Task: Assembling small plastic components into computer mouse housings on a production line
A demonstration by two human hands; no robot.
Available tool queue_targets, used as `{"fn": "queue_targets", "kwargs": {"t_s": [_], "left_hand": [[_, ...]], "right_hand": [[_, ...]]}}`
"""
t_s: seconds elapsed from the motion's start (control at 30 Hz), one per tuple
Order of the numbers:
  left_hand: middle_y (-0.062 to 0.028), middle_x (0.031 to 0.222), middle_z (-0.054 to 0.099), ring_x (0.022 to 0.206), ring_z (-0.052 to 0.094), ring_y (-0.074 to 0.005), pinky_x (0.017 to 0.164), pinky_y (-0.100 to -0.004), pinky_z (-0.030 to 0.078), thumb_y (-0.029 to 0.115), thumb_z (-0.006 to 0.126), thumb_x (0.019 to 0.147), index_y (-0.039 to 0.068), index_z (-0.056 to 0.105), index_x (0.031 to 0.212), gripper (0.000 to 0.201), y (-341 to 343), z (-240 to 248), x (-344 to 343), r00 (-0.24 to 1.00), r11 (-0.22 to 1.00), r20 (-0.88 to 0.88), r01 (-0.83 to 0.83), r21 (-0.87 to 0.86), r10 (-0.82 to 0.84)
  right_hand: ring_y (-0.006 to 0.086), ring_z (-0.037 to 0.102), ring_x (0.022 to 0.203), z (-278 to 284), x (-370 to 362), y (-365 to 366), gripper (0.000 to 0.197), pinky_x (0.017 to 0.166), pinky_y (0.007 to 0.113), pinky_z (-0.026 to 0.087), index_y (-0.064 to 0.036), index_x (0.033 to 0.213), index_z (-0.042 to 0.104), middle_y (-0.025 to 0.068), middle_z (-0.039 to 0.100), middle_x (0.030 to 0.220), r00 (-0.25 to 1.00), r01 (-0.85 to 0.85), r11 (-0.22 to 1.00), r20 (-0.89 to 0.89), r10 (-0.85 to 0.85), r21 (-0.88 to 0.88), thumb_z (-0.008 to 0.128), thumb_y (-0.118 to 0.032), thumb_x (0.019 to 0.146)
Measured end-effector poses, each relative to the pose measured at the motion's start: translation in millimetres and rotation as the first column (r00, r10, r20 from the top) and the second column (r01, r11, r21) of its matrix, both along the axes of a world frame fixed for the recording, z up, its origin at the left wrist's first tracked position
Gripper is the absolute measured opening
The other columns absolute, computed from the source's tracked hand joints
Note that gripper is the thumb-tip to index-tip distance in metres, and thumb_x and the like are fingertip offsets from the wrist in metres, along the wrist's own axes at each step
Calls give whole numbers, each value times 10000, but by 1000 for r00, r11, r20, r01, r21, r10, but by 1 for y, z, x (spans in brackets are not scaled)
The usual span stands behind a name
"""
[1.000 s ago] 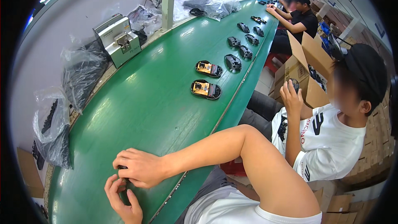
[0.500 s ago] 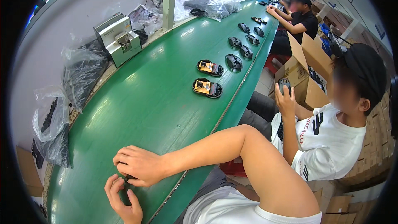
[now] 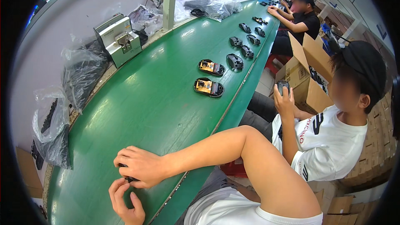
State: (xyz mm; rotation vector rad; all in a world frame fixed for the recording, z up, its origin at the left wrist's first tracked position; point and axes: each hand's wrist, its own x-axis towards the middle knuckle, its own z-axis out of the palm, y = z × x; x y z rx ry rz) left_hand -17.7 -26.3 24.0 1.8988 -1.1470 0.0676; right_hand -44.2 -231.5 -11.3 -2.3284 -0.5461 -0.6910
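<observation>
On the near part of the green conveyor belt (image 3: 158,108), my right hand (image 3: 141,166) curls palm down over a small black part (image 3: 131,179). Only bits of that part show between and below the fingers, so its kind is hidden. My left hand (image 3: 125,202) is just below, fingers bent and thumb held apart from them. Its upper fingertips reach the edge of the black part, beside my right fingers. Farther up the belt lie two opened computer mice (image 3: 209,87) with yellow-orange boards, and several black mouse shells (image 3: 235,61) beyond them.
A grey-white machine (image 3: 121,39) and plastic bags of black parts (image 3: 85,73) line the belt's left edge. To my right, a co-worker in white holds a dark mouse (image 3: 283,85) near an open cardboard box (image 3: 293,75). Other workers sit farther along.
My left fingers have drawn closer together and in toward the part, while my right hand stays in nearly the same place. The co-worker's raised hand with the mouse has shifted slightly left.
</observation>
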Motion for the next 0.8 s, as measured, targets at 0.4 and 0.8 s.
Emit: {"fn": "queue_targets", "kwargs": {"t_s": [0.4, 0.8], "left_hand": [[-226, 1225, 613, 1090, 610, -344, 937, -409, 491, -9, 560, 861, -35, 604, 1136, 281, 0, 0, 1, 998, 1000, 59, 5, -1, -4], [-204, 1202, 619, 1058, 604, -322, 887, -390, 492, -21, 551, 864, -42, 607, 1129, 271, -5, -3, 2, 999, 999, -36, -30, 21, 31]], "right_hand": [[343, 545, 1169, -3, 2, 2, 288, 972, 472, 455, -50, 850, 662, 144, 603, 1168, 998, -5, 1000, 62, 5, 5, 833, -226, 699], [339, 545, 1188, 4, -2, -2, 289, 1004, 479, 447, -45, 883, 659, 133, 603, 1187, 999, 13, 1000, 44, -12, -19, 827, -203, 707]]}}
